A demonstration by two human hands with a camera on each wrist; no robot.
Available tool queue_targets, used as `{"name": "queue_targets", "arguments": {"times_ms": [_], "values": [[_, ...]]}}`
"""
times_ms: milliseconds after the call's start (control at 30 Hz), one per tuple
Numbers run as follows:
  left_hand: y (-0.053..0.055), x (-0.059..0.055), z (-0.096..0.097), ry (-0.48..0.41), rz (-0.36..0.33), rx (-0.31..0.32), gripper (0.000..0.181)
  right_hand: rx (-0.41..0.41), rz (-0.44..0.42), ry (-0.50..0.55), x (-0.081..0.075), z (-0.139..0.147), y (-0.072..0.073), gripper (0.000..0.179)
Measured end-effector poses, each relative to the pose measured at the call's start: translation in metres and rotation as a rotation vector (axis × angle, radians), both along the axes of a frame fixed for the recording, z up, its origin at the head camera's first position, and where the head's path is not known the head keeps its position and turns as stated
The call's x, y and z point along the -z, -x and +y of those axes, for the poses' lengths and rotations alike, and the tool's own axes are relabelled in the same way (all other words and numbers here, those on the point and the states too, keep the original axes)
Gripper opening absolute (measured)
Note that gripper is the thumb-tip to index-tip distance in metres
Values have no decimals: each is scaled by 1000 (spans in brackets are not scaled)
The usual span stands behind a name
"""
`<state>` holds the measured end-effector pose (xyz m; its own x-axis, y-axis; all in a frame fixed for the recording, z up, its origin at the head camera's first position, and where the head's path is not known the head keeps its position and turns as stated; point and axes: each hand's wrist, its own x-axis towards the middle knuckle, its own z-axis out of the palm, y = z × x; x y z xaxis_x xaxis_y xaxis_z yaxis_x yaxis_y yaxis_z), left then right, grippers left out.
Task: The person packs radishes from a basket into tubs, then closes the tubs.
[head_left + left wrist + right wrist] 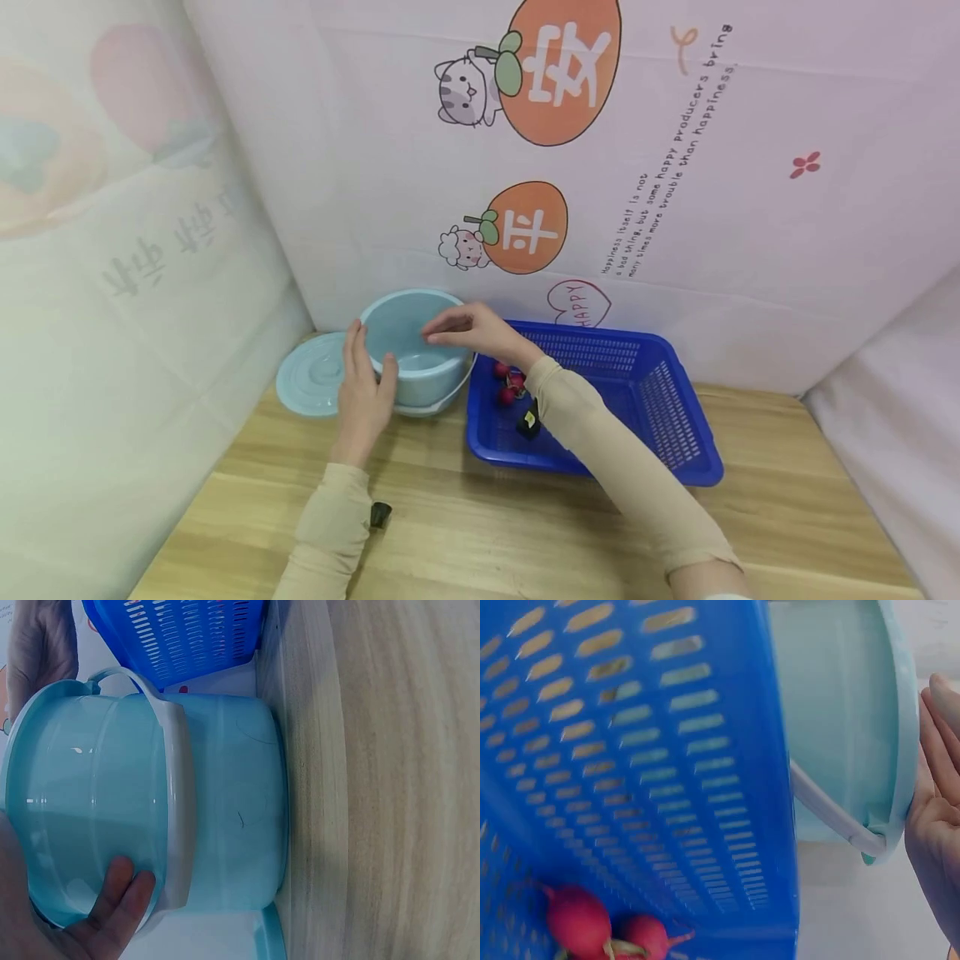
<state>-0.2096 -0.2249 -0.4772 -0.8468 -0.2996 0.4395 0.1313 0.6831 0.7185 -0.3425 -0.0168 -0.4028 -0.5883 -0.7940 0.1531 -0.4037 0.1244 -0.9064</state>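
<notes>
A light blue bucket with a pale carrying handle stands upright on the wooden table. My left hand is at its left side, fingers fairly straight along the rim and the thumb at the near edge. In the left wrist view two fingertips rest against the outer wall. Over the bucket's mouth, my right hand hovers with fingers loosely bent and thumb near the index finger. Nothing shows in that hand's palm in the right wrist view. The bucket's visible inside bottom looks bare.
Right of the bucket stands a blue slotted basket. Several red radishes lie inside it, beside a small black object with a yellow mark. A light blue lid lies left of the bucket. Another small dark object sits by my left sleeve.
</notes>
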Motion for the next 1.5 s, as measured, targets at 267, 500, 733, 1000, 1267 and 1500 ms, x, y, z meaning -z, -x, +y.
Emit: {"name": "queue_targets", "arguments": {"times_ms": [267, 500, 733, 1000, 1267, 1500], "values": [[-6, 5, 4, -34, 3, -1, 71, -82, -256, 238, 22, 13, 5, 25], [-1, 2, 5, -33, 18, -9, 70, -77, -220, 206, 15, 15, 8, 27], [2, -2, 4, -28, 19, -9, 71, -83, -206, 217, 9, 11, 10, 25], [-1, 0, 4, -32, 9, 8, 71, -78, -190, 218, 14, 12, 6, 24], [-7, 1, -1, 15, 4, -37, 70, -67, -169, 201, 16, 7, 0, 24], [-3, 1, 1, 13, 10, -3, 70, -52, -184, 158, 13, 39, 3, 26]]}}
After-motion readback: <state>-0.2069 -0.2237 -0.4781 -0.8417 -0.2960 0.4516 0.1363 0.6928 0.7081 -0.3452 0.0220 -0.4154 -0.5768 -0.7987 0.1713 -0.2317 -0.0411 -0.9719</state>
